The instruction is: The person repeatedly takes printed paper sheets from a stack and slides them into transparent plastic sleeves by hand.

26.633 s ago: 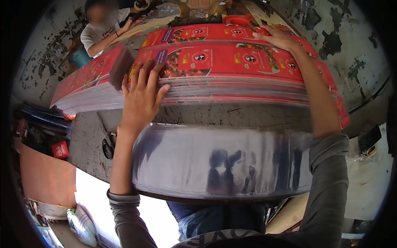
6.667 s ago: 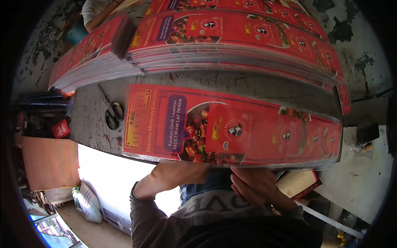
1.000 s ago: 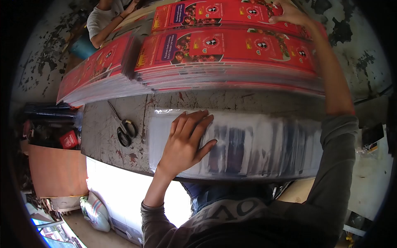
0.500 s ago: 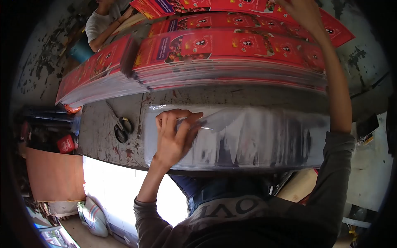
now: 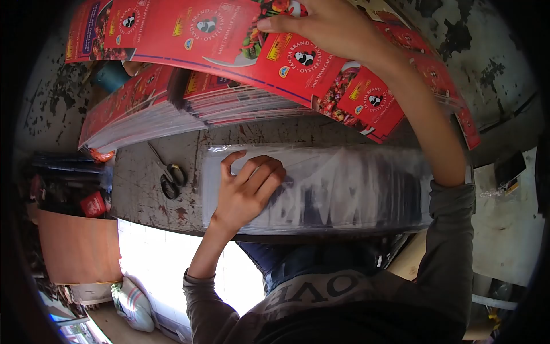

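Note:
My right hand (image 5: 335, 28) grips a long red printed sheet (image 5: 229, 37) with panda logos and oyster sauce lettering, thumb on its face; the other fingers are partly out of sight. The sheet hangs tilted above the table, its right end lower. My left hand (image 5: 246, 192) is on the left part of a stack of long clear plastic sleeves (image 5: 355, 189). Its fingers are curled and closed at the top sleeve, with one finger bent apart. The thumb and the exact pinch point are hidden under the hand.
Stacks of red printed sheets (image 5: 246, 103) stand behind the sleeves, with another stack (image 5: 137, 109) at the left. Black-handled scissors (image 5: 171, 179) lie on the worn table (image 5: 137, 195). A white sack (image 5: 133, 304) sits on the floor at lower left.
My right hand has brought the red sheet nearer and to the left, over the stacks. My left hand stays on the sleeves, its fingers now curled further down. The other person is now hidden.

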`<move>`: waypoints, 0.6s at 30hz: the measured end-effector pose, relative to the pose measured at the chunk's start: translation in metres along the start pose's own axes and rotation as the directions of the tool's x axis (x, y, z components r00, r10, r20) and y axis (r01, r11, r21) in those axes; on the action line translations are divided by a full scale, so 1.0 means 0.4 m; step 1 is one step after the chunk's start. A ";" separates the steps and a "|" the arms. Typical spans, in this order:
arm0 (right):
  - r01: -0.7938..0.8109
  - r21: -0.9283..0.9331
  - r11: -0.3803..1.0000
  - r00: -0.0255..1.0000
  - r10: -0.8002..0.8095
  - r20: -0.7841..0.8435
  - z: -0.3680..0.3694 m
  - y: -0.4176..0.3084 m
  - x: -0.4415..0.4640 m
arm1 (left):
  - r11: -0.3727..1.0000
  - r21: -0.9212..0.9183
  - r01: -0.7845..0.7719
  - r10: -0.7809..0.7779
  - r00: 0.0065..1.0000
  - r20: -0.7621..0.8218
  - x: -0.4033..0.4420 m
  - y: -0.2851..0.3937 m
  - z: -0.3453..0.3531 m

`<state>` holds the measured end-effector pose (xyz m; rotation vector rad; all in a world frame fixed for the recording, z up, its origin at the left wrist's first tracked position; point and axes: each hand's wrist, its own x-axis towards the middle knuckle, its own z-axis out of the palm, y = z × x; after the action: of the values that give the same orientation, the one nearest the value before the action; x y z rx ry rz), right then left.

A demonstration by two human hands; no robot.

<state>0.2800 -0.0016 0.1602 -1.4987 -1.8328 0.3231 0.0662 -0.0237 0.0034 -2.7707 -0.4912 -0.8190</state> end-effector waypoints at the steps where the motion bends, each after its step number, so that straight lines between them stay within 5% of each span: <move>1: -0.001 0.002 1.000 1.000 0.001 -0.003 0.017 -0.006 0.012 | 1.000 -0.016 0.006 -0.006 1.000 0.009 0.002 -0.001 0.002; 7: 0.168 0.331 0.929 0.982 -0.185 0.021 0.098 -0.020 0.112 | 0.999 -0.026 -0.042 0.041 0.998 -0.039 0.004 -0.002 0.007; 9: 0.099 0.041 0.994 0.994 -0.101 0.032 0.134 -0.039 0.140 | 0.999 -0.038 -0.035 0.034 0.999 -0.042 0.000 -0.005 0.010; 10: 0.188 -0.013 0.982 0.972 -0.188 -0.143 0.167 -0.036 0.138 | 0.998 -0.056 -0.016 0.013 0.999 -0.052 -0.005 -0.006 0.015; 13: 0.399 -0.003 0.917 0.880 -0.384 -0.279 0.231 -0.017 0.119 | 0.994 -0.096 0.047 -0.052 0.997 -0.053 -0.016 -0.010 0.024; 14: 0.234 0.044 0.971 0.968 -0.229 -0.100 0.230 0.002 0.088 | 0.989 -0.118 0.094 -0.099 0.994 -0.039 -0.021 -0.009 0.025; 18: 0.172 0.038 0.984 0.985 -0.171 -0.035 0.192 0.094 -0.028 | 0.954 0.033 0.297 -0.298 0.955 0.016 -0.006 -0.008 -0.003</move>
<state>0.2571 0.0180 0.0796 -1.3003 -1.9033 0.2505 0.0623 -0.0218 0.0035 -2.7168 -0.9343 -0.8355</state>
